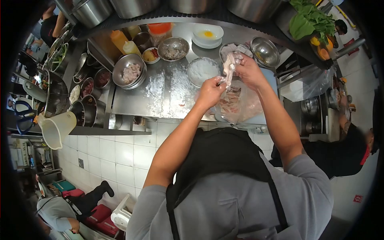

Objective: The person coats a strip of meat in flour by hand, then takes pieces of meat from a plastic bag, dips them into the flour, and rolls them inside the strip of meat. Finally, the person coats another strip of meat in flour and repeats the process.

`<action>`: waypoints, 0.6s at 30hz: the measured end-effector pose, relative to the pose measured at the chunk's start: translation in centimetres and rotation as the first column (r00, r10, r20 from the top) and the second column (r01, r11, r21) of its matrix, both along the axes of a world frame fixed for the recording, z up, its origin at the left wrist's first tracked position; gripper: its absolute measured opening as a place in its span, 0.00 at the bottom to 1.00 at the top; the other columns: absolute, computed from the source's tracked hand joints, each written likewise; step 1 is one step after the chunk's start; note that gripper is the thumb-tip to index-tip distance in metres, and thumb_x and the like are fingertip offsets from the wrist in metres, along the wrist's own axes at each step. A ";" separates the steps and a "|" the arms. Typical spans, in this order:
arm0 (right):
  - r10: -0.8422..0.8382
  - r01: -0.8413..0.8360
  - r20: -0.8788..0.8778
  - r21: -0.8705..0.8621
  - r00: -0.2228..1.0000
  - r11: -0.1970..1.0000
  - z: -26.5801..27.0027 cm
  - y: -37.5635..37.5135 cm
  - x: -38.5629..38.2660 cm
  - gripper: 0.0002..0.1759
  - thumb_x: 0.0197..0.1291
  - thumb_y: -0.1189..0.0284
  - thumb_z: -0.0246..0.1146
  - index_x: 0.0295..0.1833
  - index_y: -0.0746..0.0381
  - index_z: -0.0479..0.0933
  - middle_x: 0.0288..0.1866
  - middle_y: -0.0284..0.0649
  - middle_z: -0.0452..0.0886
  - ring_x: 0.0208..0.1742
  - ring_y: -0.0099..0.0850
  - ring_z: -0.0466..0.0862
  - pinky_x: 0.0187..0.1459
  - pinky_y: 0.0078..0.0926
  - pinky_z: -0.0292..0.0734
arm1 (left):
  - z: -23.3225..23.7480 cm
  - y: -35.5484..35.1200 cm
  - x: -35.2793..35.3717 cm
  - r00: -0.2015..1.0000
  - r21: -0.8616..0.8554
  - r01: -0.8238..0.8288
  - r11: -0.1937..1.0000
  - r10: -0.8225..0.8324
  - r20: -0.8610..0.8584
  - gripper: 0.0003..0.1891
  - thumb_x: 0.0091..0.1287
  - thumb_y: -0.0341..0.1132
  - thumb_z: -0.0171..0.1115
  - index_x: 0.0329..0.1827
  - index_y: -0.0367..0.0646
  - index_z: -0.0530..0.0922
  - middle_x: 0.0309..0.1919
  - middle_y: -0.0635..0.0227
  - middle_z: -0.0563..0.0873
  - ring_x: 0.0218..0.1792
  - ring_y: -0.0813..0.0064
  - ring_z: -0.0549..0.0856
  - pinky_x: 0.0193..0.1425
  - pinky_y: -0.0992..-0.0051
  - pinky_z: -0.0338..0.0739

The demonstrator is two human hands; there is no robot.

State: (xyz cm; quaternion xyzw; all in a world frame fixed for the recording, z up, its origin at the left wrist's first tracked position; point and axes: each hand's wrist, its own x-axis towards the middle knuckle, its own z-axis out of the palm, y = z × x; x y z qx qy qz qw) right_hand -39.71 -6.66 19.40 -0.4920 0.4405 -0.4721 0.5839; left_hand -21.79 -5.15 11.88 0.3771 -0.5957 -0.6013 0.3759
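Observation:
A strip of pale, floury raw meat [229, 67] hangs between my two hands over the right part of the steel counter. My right hand [247, 71] pinches its upper end, and my left hand [212, 91] has its fingers closed at the lower end. Just left of the meat is a bowl of white flour [203, 71]. Behind my right hand a bowl of pale pieces [236, 49] is partly hidden. Below my hands, a clear plastic bag [244, 106] and sliced raw meat [231, 101] lie on a pale board. White powder [176, 90] is scattered on the counter.
Stacked steel bowls with meat [131, 72], a metal bowl [173, 49], squeeze bottles [119, 41] and a white dish with yolk [207, 36] stand farther back. Pots line the shelf above. A plastic jug [59, 129] is left; other people are at both sides.

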 end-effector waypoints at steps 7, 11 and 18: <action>-0.014 0.013 -0.015 -0.036 1.000 0.999 -0.7 -1.0 2.4 0.32 0.54 0.87 0.53 0.69 0.68 0.68 0.51 0.41 0.83 0.49 0.29 0.85 0.49 0.27 0.79 | 1.9 -1.3 5.2 0.998 0.010 -0.054 0.998 0.054 0.011 0.09 0.70 0.28 0.61 0.48 0.35 0.83 0.34 0.75 0.85 0.33 0.87 0.76 0.39 0.80 0.71; 0.041 -0.045 0.335 0.004 0.941 0.999 -3.0 -2.0 5.4 0.28 0.59 0.86 0.55 0.67 0.65 0.69 0.53 0.38 0.83 0.50 0.30 0.85 0.51 0.28 0.79 | 2.5 -1.9 8.5 0.983 -0.004 -0.134 0.991 0.133 0.129 0.07 0.65 0.27 0.64 0.44 0.36 0.81 0.31 0.75 0.83 0.32 0.84 0.77 0.36 0.77 0.73; 0.028 -0.042 0.315 0.038 0.949 0.998 -3.9 -4.2 11.3 0.21 0.60 0.84 0.56 0.60 0.63 0.73 0.50 0.37 0.83 0.50 0.27 0.84 0.52 0.29 0.81 | 1.2 -2.6 14.7 0.940 -0.047 -0.194 0.980 0.199 0.278 0.09 0.64 0.27 0.63 0.46 0.36 0.80 0.34 0.68 0.85 0.34 0.77 0.80 0.40 0.71 0.76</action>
